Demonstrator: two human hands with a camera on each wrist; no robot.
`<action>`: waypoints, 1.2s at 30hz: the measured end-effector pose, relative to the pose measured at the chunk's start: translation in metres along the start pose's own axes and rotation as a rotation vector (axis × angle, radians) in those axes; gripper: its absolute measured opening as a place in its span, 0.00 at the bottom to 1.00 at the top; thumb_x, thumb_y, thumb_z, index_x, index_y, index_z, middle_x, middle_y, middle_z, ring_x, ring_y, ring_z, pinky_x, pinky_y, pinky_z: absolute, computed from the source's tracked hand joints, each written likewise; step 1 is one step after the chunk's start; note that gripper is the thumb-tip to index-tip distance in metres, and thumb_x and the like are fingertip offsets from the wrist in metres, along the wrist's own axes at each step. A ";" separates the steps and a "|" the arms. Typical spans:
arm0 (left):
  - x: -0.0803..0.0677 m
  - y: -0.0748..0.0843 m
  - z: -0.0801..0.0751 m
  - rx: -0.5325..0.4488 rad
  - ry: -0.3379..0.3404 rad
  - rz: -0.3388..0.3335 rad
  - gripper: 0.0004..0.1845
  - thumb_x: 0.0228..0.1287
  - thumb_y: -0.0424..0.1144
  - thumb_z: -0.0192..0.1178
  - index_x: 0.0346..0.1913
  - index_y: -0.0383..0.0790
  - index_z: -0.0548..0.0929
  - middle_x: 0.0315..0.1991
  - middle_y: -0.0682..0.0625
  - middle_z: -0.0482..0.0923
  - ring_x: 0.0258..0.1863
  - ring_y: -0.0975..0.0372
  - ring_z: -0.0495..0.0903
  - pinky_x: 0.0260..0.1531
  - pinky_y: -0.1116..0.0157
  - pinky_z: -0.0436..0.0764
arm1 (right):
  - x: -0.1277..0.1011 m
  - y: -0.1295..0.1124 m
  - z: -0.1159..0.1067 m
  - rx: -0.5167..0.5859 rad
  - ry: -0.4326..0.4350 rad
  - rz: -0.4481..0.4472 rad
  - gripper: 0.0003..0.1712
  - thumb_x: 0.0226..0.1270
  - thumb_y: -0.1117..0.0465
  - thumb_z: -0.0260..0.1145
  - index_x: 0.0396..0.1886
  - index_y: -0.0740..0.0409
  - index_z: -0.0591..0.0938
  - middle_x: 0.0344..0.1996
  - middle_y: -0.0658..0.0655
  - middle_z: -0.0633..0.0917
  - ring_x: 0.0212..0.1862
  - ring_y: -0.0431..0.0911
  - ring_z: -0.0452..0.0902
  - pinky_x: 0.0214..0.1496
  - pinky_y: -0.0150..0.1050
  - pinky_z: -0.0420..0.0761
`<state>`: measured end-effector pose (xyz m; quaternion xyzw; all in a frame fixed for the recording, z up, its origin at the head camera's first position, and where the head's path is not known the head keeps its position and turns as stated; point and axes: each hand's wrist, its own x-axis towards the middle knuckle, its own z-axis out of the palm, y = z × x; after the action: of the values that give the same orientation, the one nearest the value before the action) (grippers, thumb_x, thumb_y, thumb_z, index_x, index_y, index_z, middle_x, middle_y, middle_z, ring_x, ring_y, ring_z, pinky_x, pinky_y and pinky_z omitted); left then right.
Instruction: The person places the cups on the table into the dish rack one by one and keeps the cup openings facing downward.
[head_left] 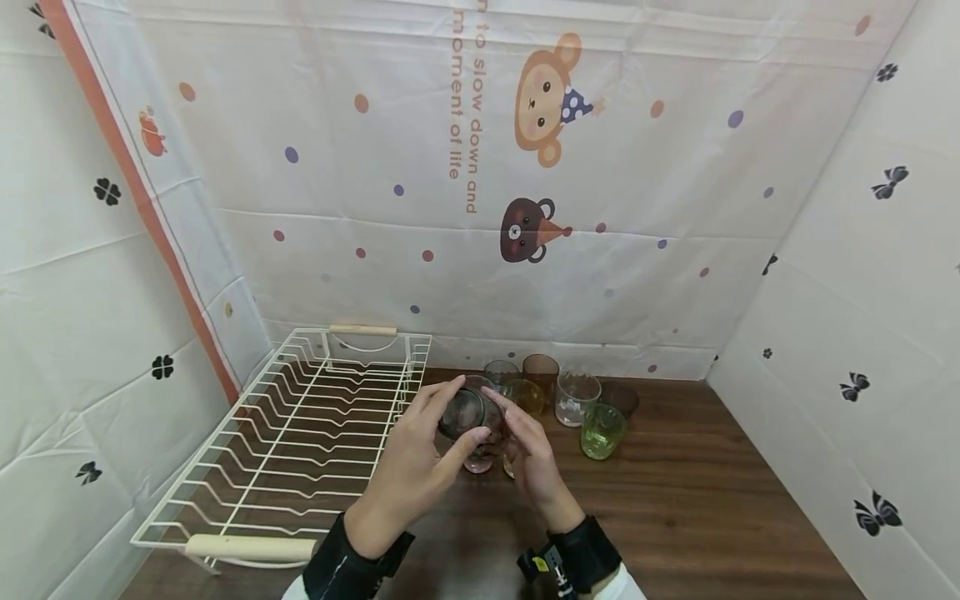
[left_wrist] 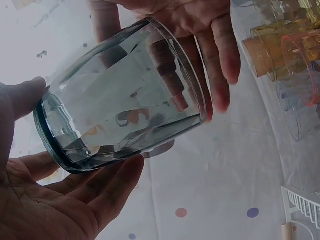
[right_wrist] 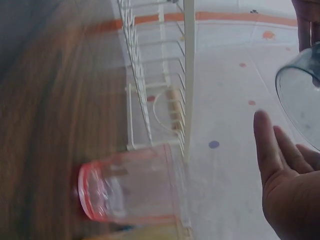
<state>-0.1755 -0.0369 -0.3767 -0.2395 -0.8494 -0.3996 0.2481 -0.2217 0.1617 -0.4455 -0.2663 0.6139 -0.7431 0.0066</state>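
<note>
White printed cloth (head_left: 337, 175) is enclosing the brown wood table (head_left: 712, 500). White wire rack (head_left: 283, 433) is standing on the left, coloured glasses (head_left: 603, 432) clustering to its right. Left hand (head_left: 408, 467) is gripping a bluish clear glass (left_wrist: 120, 100) near its base, tilted, off the table; right hand (head_left: 536, 467) is extending straight fingers beside its rim, contact unclear.

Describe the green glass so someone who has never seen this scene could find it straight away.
In the head view, start from the white rack and go right along the wooden table to the cluster of glasses. At the cluster's right end, just in front of the clear glass, sits the green glass. Its bright green colour sets it apart from its neighbours.
</note>
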 end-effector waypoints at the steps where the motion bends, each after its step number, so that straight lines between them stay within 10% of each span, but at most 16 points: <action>1: 0.000 -0.001 0.000 0.007 0.001 0.001 0.35 0.71 0.48 0.72 0.77 0.41 0.75 0.66 0.43 0.80 0.64 0.50 0.85 0.58 0.48 0.87 | 0.001 -0.001 -0.001 -0.059 0.012 -0.018 0.35 0.91 0.50 0.34 0.84 0.67 0.61 0.75 0.53 0.78 0.70 0.34 0.79 0.69 0.31 0.80; 5: -0.002 -0.003 -0.002 0.036 -0.004 -0.003 0.35 0.71 0.47 0.72 0.76 0.41 0.75 0.65 0.43 0.81 0.63 0.49 0.85 0.60 0.47 0.86 | 0.001 -0.007 -0.011 -0.359 0.110 -0.100 0.33 0.92 0.53 0.32 0.82 0.63 0.67 0.74 0.69 0.77 0.73 0.47 0.77 0.73 0.37 0.77; 12: 0.001 -0.008 -0.011 0.110 -0.007 -0.006 0.35 0.70 0.48 0.73 0.75 0.39 0.76 0.62 0.42 0.82 0.59 0.47 0.87 0.59 0.47 0.86 | -0.001 -0.017 -0.038 -0.812 0.322 -0.144 0.25 0.90 0.58 0.47 0.79 0.53 0.74 0.69 0.62 0.83 0.68 0.60 0.80 0.65 0.60 0.81; 18: 0.016 -0.013 -0.037 0.196 -0.006 0.015 0.35 0.69 0.48 0.73 0.73 0.35 0.78 0.61 0.39 0.83 0.52 0.48 0.89 0.55 0.48 0.89 | -0.001 -0.022 -0.046 -0.849 0.378 -0.175 0.22 0.86 0.56 0.58 0.73 0.52 0.79 0.67 0.61 0.83 0.68 0.59 0.79 0.63 0.66 0.83; 27: 0.056 -0.023 -0.081 0.290 -0.097 -0.040 0.36 0.75 0.52 0.68 0.76 0.33 0.74 0.66 0.34 0.80 0.56 0.41 0.86 0.57 0.42 0.85 | 0.000 -0.028 -0.044 -0.853 0.371 -0.183 0.17 0.83 0.58 0.63 0.66 0.52 0.84 0.50 0.54 0.86 0.48 0.42 0.76 0.41 0.33 0.79; 36: 0.102 -0.088 -0.081 0.353 -0.180 -0.182 0.35 0.78 0.51 0.63 0.76 0.30 0.72 0.67 0.27 0.76 0.62 0.36 0.81 0.60 0.38 0.82 | -0.001 -0.030 -0.043 -0.847 0.344 -0.095 0.18 0.84 0.52 0.63 0.66 0.49 0.84 0.53 0.54 0.86 0.48 0.40 0.76 0.45 0.37 0.80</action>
<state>-0.2879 -0.1303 -0.3179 -0.1495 -0.9430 -0.2424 0.1721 -0.2283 0.2082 -0.4228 -0.1462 0.8428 -0.4595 -0.2390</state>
